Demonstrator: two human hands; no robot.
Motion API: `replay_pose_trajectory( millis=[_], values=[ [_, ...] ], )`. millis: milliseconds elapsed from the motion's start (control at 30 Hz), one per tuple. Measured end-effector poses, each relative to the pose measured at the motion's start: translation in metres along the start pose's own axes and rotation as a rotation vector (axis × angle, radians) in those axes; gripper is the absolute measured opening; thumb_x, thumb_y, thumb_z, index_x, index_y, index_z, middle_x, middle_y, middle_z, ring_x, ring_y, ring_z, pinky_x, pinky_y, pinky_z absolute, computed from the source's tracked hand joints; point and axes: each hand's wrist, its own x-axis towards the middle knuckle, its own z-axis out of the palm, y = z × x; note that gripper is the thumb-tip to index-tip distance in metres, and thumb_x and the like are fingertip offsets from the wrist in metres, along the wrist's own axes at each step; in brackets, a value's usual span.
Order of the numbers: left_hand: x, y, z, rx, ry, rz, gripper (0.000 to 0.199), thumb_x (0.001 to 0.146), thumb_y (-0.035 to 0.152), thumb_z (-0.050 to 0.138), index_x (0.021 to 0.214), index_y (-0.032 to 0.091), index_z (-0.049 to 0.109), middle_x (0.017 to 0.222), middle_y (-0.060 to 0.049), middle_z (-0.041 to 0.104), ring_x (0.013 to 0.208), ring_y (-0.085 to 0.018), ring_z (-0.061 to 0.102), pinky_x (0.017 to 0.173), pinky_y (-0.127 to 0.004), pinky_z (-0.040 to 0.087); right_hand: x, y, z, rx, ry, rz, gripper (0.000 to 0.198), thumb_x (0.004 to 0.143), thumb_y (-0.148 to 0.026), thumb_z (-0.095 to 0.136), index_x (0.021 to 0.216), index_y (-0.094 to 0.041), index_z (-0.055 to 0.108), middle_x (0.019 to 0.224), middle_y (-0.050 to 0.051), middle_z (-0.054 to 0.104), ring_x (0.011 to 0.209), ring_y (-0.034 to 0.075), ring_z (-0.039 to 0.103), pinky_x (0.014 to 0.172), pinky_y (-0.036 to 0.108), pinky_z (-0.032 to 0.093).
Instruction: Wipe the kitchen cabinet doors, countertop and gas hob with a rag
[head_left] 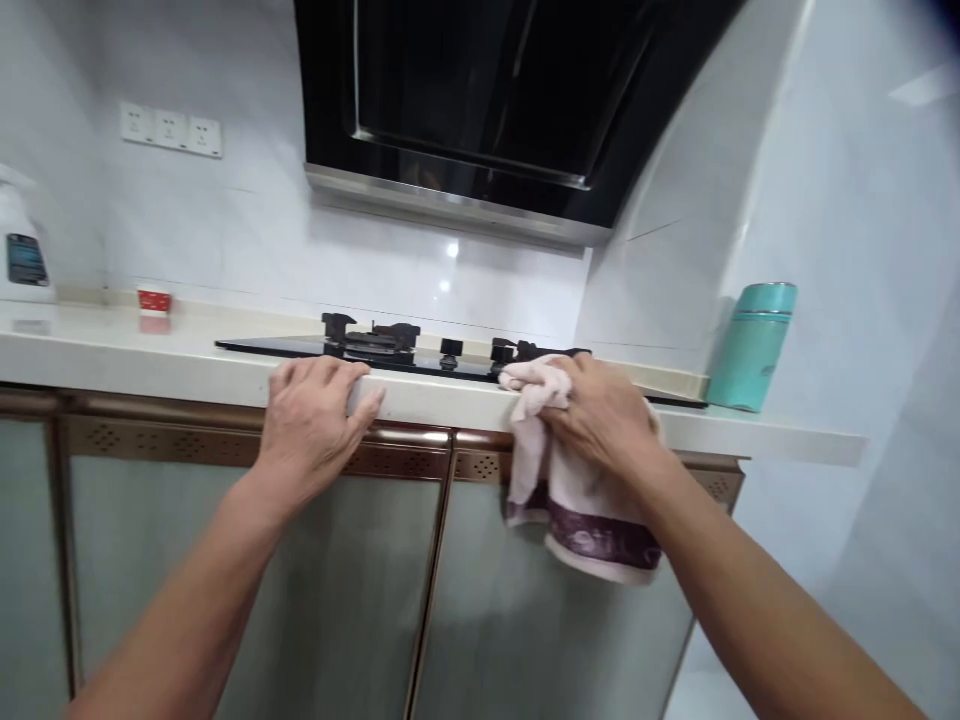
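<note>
In the head view, the towel is in the right hand, whose fingers are closed on its bunched upper end at the front edge of the counter. From there it hangs below that hand, in front of the cabinet door, its longer run pointing down and its purple band near the bottom. The left hand is well apart to the left of the towel, resting on the counter edge with its thumb spread and fingers loosely bent; it appears to hold nothing, though its palm is hidden. The right hand is thus the nearer one.

The stove lies just beyond both hands, its long side running left to right; the right hand is beside its front edge, but whether it touches the glass I cannot tell. To the right of the right hand stands the green flask.
</note>
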Motion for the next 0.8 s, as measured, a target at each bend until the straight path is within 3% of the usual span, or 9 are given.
replay_pose_trajectory(
  millis=[100, 200, 267, 333, 433, 533, 633, 733, 800],
  values=[
    [0.001, 0.0, -0.006, -0.015, -0.041, 0.039, 0.045, 0.099, 0.047, 0.031, 0.116, 0.024, 0.066, 0.108, -0.011, 0.068, 0.106, -0.03, 0.057, 0.099, -0.047, 0.033, 0.029, -0.076, -0.01, 0.075, -0.032, -0.144, 0.046, 0.097, -0.058, 0.042, 0.108, -0.017, 0.061, 0.1, 0.014, 0.062, 0.084, 0.025, 0.054, 0.075, 0.036, 0.04],
    [0.002, 0.0, -0.011, 0.007, -0.094, 0.067, 0.048, 0.1, 0.044, 0.022, 0.112, 0.023, 0.064, 0.107, -0.012, 0.068, 0.105, -0.03, 0.056, 0.096, -0.048, 0.034, 0.053, -0.138, -0.021, 0.117, -0.031, -0.303, 0.05, 0.097, -0.058, 0.046, 0.12, -0.015, 0.056, 0.105, 0.014, 0.061, 0.088, 0.025, 0.054, 0.077, 0.036, 0.041],
    [0.003, -0.002, -0.013, 0.024, -0.105, 0.066, 0.053, 0.101, 0.046, 0.017, 0.106, 0.021, 0.063, 0.102, -0.013, 0.067, 0.102, -0.031, 0.055, 0.094, -0.048, 0.035, 0.065, -0.163, -0.023, 0.137, -0.032, -0.37, 0.051, 0.096, -0.051, 0.052, 0.132, -0.015, 0.049, 0.11, 0.014, 0.061, 0.092, 0.025, 0.055, 0.08, 0.036, 0.042],
    [0.004, -0.005, -0.012, 0.039, -0.092, 0.06, 0.054, 0.1, 0.049, 0.014, 0.099, 0.021, 0.06, 0.097, -0.013, 0.066, 0.099, -0.031, 0.055, 0.093, -0.048, 0.035, 0.071, -0.17, -0.022, 0.171, -0.043, -0.408, 0.056, 0.094, -0.046, 0.058, 0.14, -0.018, 0.043, 0.113, 0.012, 0.061, 0.096, 0.024, 0.055, 0.082, 0.036, 0.042],
    [0.004, -0.01, -0.008, 0.075, -0.094, 0.077, 0.055, 0.1, 0.053, 0.013, 0.094, 0.022, 0.058, 0.094, -0.011, 0.065, 0.099, -0.029, 0.055, 0.094, -0.046, 0.034, 0.066, -0.152, -0.018, 0.241, -0.044, -0.45, 0.068, 0.088, -0.051, 0.066, 0.144, -0.024, 0.038, 0.12, 0.009, 0.06, 0.101, 0.024, 0.054, 0.084, 0.035, 0.042],
    [0.004, -0.014, -0.002, 0.071, -0.056, 0.099, 0.055, 0.1, 0.056, 0.015, 0.104, 0.022, 0.058, 0.101, -0.008, 0.067, 0.102, -0.027, 0.056, 0.096, -0.044, 0.032, 0.049, -0.11, -0.011, 0.264, -0.033, -0.405, 0.071, 0.084, -0.054, 0.07, 0.143, -0.027, 0.041, 0.122, 0.008, 0.06, 0.102, 0.024, 0.054, 0.082, 0.034, 0.042],
    [0.004, -0.013, 0.001, 0.05, -0.011, 0.081, 0.06, 0.098, 0.061, 0.013, 0.109, 0.024, 0.06, 0.105, -0.006, 0.069, 0.105, -0.025, 0.058, 0.098, -0.043, 0.031, 0.024, -0.053, -0.002, 0.217, 0.027, -0.308, 0.069, 0.083, -0.054, 0.072, 0.141, -0.026, 0.046, 0.117, 0.009, 0.061, 0.098, 0.025, 0.054, 0.079, 0.034, 0.041],
    [0.005, -0.013, 0.002, 0.018, -0.023, 0.044, 0.065, 0.096, 0.065, 0.012, 0.104, 0.023, 0.062, 0.104, -0.006, 0.068, 0.105, -0.025, 0.057, 0.1, -0.044, 0.03, -0.001, 0.011, 0.01, 0.149, 0.124, -0.219, 0.055, 0.089, -0.047, 0.065, 0.136, -0.023, 0.052, 0.11, 0.009, 0.063, 0.093, 0.024, 0.054, 0.08, 0.035, 0.041],
    [0.006, -0.018, 0.006, -0.099, -0.031, -0.015, 0.06, 0.093, 0.068, 0.023, 0.105, 0.025, 0.063, 0.103, -0.004, 0.065, 0.108, -0.026, 0.054, 0.102, -0.046, 0.026, -0.016, 0.053, 0.019, 0.105, 0.175, -0.157, 0.047, 0.092, -0.045, 0.059, 0.133, -0.022, 0.055, 0.108, 0.01, 0.064, 0.094, 0.024, 0.055, 0.084, 0.036, 0.041]
  ],
)
